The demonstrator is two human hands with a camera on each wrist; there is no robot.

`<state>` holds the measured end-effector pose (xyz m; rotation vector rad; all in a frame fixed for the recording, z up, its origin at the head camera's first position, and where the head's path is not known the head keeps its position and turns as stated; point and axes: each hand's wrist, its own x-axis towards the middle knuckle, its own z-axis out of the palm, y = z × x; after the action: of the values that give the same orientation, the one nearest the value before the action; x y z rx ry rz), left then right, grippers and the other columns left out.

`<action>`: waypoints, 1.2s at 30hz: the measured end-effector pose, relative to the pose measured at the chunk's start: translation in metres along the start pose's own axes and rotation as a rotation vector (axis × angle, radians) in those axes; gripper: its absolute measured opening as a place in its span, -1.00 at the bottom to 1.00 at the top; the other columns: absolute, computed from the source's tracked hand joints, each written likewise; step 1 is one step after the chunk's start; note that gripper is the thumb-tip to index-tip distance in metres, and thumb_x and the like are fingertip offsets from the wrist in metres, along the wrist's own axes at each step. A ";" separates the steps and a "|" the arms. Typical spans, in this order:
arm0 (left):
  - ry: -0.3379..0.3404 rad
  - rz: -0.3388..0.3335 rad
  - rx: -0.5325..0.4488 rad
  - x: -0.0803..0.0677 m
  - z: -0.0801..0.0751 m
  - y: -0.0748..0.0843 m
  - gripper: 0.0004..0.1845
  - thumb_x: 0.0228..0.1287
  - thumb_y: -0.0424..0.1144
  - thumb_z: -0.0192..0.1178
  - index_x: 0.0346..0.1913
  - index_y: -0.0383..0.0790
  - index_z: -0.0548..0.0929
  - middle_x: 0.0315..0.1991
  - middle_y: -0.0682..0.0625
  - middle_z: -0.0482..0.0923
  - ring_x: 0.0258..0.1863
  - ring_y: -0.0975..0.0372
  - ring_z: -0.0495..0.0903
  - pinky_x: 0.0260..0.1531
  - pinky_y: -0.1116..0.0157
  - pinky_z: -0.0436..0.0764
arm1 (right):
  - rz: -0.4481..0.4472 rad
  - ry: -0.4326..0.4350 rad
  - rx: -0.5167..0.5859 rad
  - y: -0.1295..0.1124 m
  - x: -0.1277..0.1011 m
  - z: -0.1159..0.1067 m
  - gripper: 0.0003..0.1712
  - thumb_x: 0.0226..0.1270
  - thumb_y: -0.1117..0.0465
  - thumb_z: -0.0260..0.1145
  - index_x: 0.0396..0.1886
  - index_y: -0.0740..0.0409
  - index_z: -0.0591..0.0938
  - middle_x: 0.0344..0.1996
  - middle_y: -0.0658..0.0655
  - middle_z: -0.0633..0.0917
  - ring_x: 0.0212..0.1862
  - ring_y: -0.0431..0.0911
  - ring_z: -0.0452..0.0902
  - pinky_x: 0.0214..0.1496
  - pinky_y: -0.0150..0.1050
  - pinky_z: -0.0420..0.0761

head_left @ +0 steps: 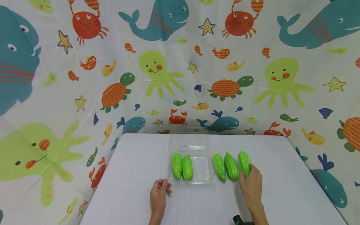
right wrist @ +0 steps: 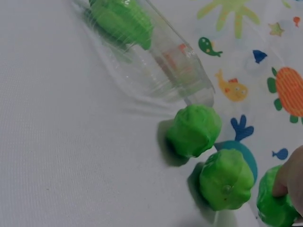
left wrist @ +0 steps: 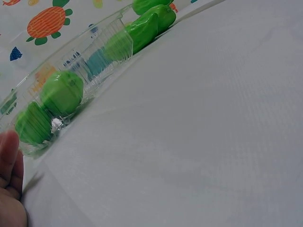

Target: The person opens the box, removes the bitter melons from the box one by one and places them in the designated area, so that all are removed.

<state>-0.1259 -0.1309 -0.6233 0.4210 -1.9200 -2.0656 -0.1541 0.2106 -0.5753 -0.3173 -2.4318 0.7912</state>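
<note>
Head view of a white tabletop (head_left: 135, 187) carrying 5 green ridged gourds and a clear plastic clamshell tray (head_left: 202, 170) set near the middle of the far half. The right hand (head_left: 251, 184) grips the rightmost gourd (head_left: 244, 163), fingers curled round its near end; this gourd lies nearest the tabletop's right edge, outside the tray, its long axis running from the near edge toward the far edge and leaning slightly left at the top. From the hand, the gourd extends straight ahead, away from the person. The middle loose gourd (head_left: 231, 166) and the loose gourd nearest the tray (head_left: 219, 167) lie just beside it, parallel, between it and the tray's right wall. Inside the tray, 2 gourds (head_left: 182, 166) lie side by side against its left wall, leaving bare tray floor on the right. The left hand (head_left: 159, 191) rests on the tabletop just by the tray's near-left corner, fingers loosely curled and holding nothing. The right hand is the nearer to all 3 loose gourds.
</note>
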 end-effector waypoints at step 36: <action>0.009 -0.013 0.016 0.000 0.001 0.000 -0.76 0.47 -0.22 0.17 -0.14 -0.40 0.56 -0.43 -0.05 0.65 -0.59 0.24 0.61 -0.46 0.40 0.63 | 0.080 -0.141 -0.040 0.014 -0.004 0.003 -0.43 0.33 0.37 0.17 0.26 0.65 0.36 0.05 0.66 0.53 -0.02 0.49 0.54 -0.11 0.30 0.58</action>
<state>-0.1263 -0.1298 -0.6233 0.4473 -1.9354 -2.0539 -0.1524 0.2192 -0.5878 -0.3885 -2.5837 0.8249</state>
